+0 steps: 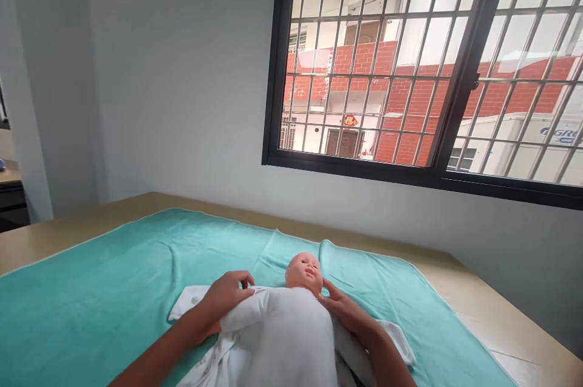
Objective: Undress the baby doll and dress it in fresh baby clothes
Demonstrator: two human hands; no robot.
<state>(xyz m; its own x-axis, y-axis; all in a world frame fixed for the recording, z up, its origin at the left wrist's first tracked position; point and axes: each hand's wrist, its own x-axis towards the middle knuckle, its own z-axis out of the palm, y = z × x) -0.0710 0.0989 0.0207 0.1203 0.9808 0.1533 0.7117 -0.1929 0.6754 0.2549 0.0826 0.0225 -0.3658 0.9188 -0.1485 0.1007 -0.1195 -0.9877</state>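
A: Status on the doll [303, 270]?
B: At my 12, face up on the green blanket [113, 296], head toward 12. White clothing [296, 335] covers its torso and upper arms.
A: Left hand?
B: My left hand [230, 293] is at 10 o'clock from the doll's chest. Fingers curled, touching the cloth at the shoulder. Can't tell how firm the pinch is, or if it's one at all.
A: Right?
B: My right hand [350, 313] is at 2, beside the neck. Thumb and forefinger slightly apart at the collar. Can't tell if they have hold of cloth.
A: Around it?
B: White sleeve ends stick out past both forearms, roughly 9 and 3; the one at 9 shows a snap. Blanket is on the tan table [478, 296]. Barred window [359, 59] at 1, beyond the table.
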